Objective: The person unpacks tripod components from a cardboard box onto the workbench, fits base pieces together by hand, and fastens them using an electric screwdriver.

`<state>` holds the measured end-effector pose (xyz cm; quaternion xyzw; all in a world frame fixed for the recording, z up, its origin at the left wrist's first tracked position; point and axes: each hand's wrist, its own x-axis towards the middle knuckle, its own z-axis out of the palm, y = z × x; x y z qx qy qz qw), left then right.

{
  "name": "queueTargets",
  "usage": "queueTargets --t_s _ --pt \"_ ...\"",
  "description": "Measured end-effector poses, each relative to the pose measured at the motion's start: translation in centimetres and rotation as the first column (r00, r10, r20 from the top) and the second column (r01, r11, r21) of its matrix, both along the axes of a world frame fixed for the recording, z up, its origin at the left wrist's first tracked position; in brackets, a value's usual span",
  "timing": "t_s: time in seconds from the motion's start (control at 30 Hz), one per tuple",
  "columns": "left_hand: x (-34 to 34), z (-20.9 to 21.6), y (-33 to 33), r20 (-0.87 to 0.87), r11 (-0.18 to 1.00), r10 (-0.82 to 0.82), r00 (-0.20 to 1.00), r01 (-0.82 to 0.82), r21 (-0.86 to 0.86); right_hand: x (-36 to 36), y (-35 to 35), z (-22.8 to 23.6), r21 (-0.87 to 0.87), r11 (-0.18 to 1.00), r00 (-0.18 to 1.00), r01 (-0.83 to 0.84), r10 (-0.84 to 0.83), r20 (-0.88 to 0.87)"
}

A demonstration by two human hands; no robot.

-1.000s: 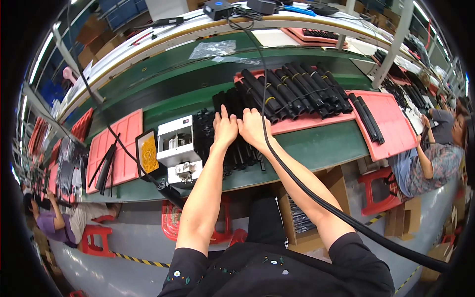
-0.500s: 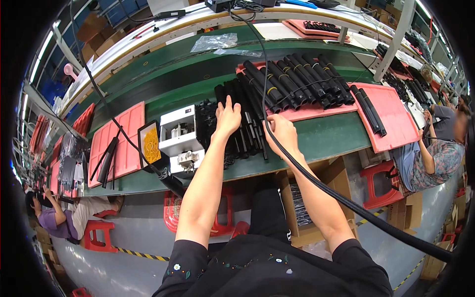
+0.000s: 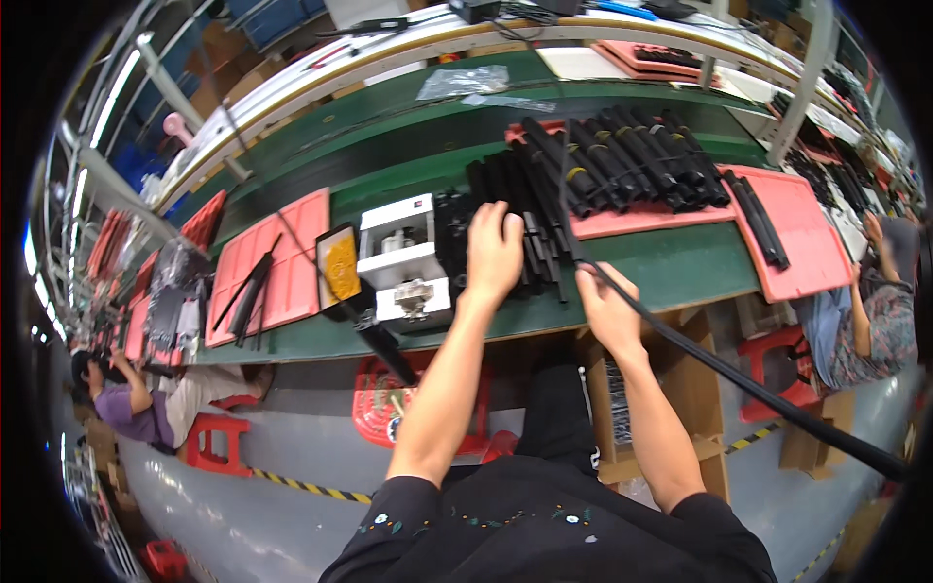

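Note:
My left hand [image 3: 494, 257] rests over a row of thin black rods [image 3: 536, 255] on the green bench, fingers extended and apart. To its right, the closed fingers of my right hand [image 3: 610, 306] meet the near end of a long black tube [image 3: 562, 228] at the row's right edge. A thick black cable [image 3: 719, 364] crosses in front of that hand and partly hides the grip. Beyond it, thicker black tubes [image 3: 637, 160], some with yellow bands, lie on a pink tray [image 3: 646, 223]. Small black parts [image 3: 452, 228] sit left of the rods.
Left of my hands stand a white metal fixture [image 3: 397, 233] and a box of yellow bands [image 3: 342, 267]. A pink board [image 3: 277, 243] lies farther left; another pink tray [image 3: 807, 243] holds two tubes. Below are a cardboard box [image 3: 705, 389] and a red stool [image 3: 374, 394]. People sit at both sides.
The view has swung, shifting the bench rightward in the picture. My right hand has drawn slightly nearer to me, away from the rods; my left hand stays over them.

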<state>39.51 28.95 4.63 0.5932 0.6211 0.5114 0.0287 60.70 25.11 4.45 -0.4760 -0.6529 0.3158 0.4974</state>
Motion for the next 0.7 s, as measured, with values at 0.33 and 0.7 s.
queueTargets --t_s 0.33,0.7 --pt "8.1 -4.0 -18.3 0.445 0.987 -0.147 0.883 0.161 0.007 1.6 -12.0 -4.8 -0.633 0.570 0.732 -0.524 -0.079 -0.677" --pt "8.2 -5.3 -19.4 0.475 0.977 -0.134 0.870 0.197 -0.087 0.2 -14.1 -7.0 -0.645 0.503 0.769 -0.575 0.064 -0.636"
